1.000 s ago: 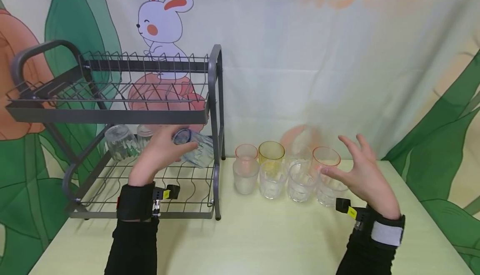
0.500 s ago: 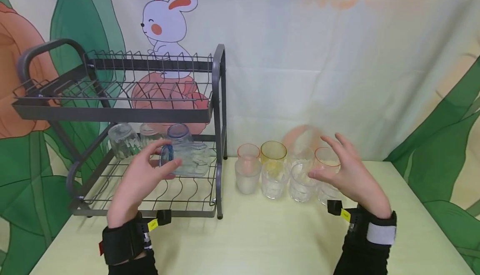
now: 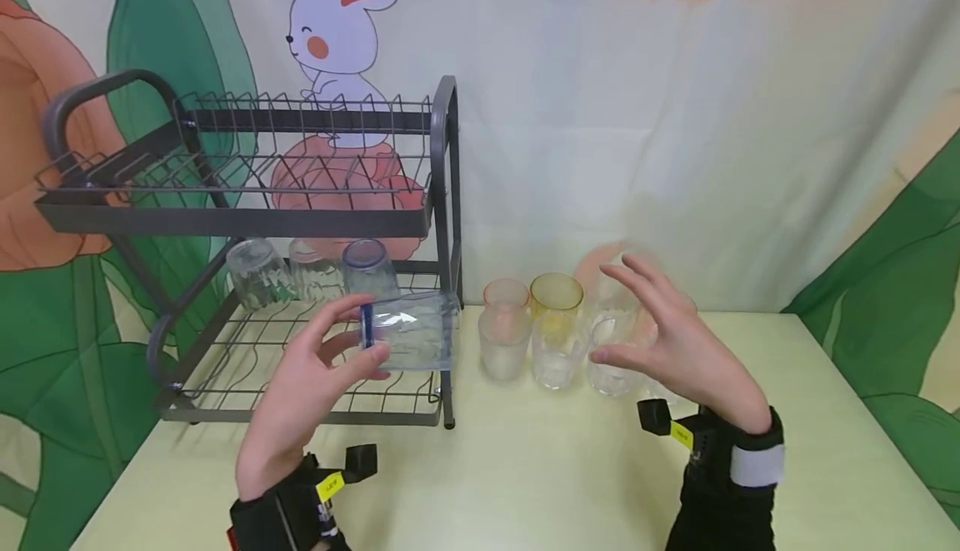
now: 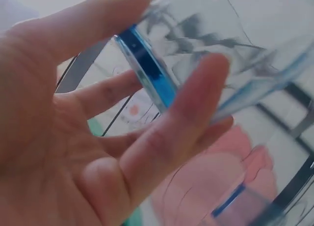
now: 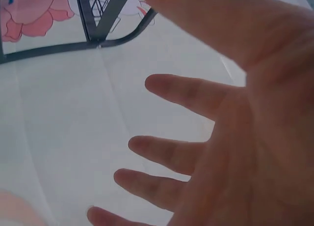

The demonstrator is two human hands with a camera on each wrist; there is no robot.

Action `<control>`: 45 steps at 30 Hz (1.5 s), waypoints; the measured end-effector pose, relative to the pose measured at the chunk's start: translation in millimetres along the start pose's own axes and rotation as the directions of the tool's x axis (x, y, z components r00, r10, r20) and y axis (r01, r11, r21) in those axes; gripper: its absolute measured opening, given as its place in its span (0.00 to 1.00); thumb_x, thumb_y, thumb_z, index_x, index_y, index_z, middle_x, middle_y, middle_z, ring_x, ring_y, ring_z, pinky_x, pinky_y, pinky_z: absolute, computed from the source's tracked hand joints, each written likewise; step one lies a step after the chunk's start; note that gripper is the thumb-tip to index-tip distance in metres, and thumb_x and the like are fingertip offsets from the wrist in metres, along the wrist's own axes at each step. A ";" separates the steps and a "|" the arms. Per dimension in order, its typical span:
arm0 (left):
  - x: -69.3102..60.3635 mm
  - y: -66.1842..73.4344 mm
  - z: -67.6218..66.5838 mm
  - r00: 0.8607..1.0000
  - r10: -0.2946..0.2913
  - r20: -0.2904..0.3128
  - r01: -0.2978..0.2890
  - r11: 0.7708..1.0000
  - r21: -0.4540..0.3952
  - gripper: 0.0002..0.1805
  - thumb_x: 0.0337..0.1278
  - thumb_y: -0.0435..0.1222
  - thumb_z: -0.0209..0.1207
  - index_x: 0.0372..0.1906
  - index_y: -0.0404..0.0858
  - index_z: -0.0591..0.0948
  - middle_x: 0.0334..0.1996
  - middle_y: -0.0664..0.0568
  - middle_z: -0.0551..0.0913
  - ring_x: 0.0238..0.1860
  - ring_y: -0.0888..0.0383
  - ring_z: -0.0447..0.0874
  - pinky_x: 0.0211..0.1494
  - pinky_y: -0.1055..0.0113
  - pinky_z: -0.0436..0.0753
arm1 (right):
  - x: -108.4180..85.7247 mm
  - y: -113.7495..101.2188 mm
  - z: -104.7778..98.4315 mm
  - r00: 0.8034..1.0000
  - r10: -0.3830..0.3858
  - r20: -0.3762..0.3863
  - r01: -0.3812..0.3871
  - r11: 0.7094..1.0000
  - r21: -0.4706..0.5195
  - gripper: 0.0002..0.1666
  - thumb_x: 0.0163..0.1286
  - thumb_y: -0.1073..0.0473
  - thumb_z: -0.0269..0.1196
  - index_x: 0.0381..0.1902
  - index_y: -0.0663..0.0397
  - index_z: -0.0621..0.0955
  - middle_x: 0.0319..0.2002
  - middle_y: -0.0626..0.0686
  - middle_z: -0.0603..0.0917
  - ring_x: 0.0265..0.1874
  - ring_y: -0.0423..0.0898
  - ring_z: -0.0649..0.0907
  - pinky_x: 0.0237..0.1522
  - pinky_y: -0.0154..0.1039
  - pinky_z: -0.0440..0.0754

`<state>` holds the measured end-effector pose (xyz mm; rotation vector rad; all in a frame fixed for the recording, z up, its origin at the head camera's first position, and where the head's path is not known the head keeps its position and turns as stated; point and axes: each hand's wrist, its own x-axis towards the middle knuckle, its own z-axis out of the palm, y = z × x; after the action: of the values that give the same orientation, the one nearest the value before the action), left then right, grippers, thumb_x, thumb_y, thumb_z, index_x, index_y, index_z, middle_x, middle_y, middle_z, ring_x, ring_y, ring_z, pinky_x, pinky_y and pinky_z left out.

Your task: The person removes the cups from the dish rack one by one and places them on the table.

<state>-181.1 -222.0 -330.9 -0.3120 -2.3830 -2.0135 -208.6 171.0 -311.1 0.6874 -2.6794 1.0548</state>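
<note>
My left hand (image 3: 311,368) grips a clear bluish drinking glass (image 3: 411,333) by its blue base. The glass lies sideways in front of the rack's lower tier, its mouth toward the right. In the left wrist view, thumb and fingers pinch that glass (image 4: 206,49) around its thick blue bottom. My right hand (image 3: 667,338) hovers before the glasses on the table, fingers spread and holding nothing; the right wrist view shows the same bare hand (image 5: 221,152). Upside down on the lower tier stand a blue-tinted glass (image 3: 369,272) and two clear glasses, one of them leaning (image 3: 258,276).
A dark two-tier dish rack (image 3: 240,222) stands at the left, its top wire tier holding nothing. Right of it, several tumblers stand in rows, among them a yellow glass (image 3: 557,294), a pink-rimmed glass (image 3: 506,293) and a frosted glass (image 3: 504,349). A printed curtain (image 3: 540,101) hangs behind.
My left hand has drawn back from the lower tier, bringing a bluish glass out and turning it sideways. A blue-tinted glass stays behind on the rack. My right hand has drifted left.
</note>
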 end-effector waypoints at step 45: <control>36.5 10.5 124.6 0.939 0.298 0.169 -0.190 0.863 -0.468 0.34 0.61 0.30 0.64 0.69 0.45 0.64 0.69 0.51 0.59 0.68 0.51 0.65 0.52 0.49 0.82 | 10.1 -34.3 20.2 0.985 -0.160 -0.062 0.169 0.835 0.524 0.40 0.66 0.70 0.64 0.72 0.43 0.65 0.63 0.55 0.67 0.50 0.55 0.79 0.43 0.47 0.85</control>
<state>-200.0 -93.2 -337.7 -0.8605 -1.8193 -2.4848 -200.9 131.7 -302.1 0.9710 -2.2557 1.7579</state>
